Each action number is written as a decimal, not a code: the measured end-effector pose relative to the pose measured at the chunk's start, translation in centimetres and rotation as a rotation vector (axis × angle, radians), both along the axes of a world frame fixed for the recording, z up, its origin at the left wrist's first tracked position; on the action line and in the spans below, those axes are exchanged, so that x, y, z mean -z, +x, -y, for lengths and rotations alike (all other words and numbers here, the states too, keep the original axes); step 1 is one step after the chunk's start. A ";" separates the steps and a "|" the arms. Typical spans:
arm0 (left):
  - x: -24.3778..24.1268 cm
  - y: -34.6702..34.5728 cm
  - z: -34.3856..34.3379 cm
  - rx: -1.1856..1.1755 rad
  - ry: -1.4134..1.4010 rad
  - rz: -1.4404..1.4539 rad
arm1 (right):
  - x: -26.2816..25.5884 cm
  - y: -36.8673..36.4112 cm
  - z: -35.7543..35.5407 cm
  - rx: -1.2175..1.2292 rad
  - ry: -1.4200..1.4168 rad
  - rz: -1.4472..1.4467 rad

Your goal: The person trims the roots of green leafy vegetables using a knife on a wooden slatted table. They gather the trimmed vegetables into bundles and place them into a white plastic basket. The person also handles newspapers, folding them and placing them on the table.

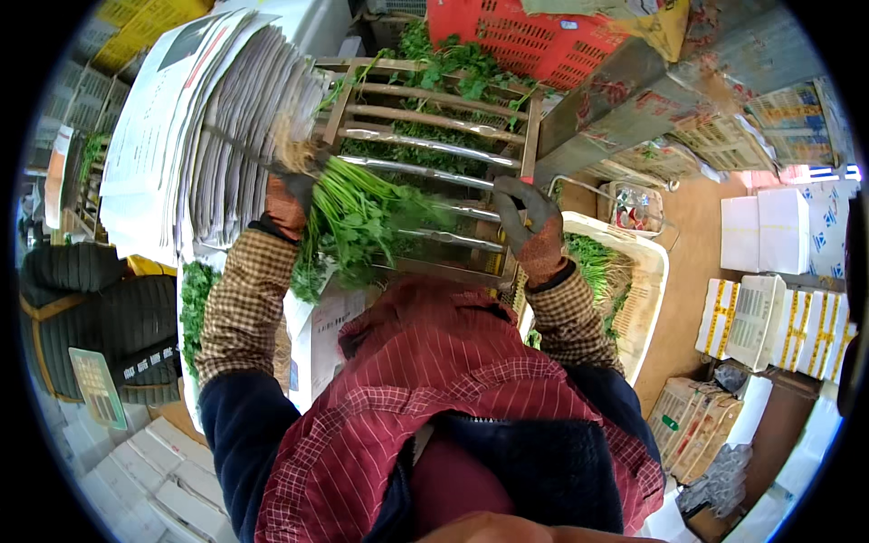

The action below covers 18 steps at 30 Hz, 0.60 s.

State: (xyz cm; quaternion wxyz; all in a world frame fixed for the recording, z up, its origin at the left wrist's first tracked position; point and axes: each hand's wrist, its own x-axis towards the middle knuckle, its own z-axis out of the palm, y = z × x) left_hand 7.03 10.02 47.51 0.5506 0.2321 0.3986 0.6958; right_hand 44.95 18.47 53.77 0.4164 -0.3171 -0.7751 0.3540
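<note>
My left hand [288, 207], in a dark and orange work glove, grips a bunch of leafy green herbs [363, 210] near its pale roots. The stems slant down to the right over a slatted metal rack [434, 125], and some leaves are blurred. A thin dark strip beside that hand crosses the stack of newspapers [234, 129]; I cannot tell what it is. At the rack's right edge is my right hand [533, 227], gloved alike, its fingers bent and apart with nothing seen in them. More greens [451, 68] lie at the rack's far end and beneath its bars.
A cream plastic crate [655, 285] with rooted greens stands by my right forearm. Beyond the rack is a red perforated crate [523, 41]. White foam boxes [764, 234] are stacked far right. A black padded seat [102, 326] is at left, and more greens [197, 312] lie by my left sleeve.
</note>
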 end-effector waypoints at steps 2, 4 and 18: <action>-5.7 2.3 -2.2 0.167 0.061 0.030 | 1.5 1.7 -0.1 0.119 -0.162 0.012; 0.5 -1.2 -3.3 -0.196 -0.013 -0.708 | 0.7 1.4 0.5 0.135 -0.327 -0.009; -3.3 13.4 -5.4 -0.537 0.163 -0.050 | 3.5 -13.3 0.5 -0.523 -1.845 -1.023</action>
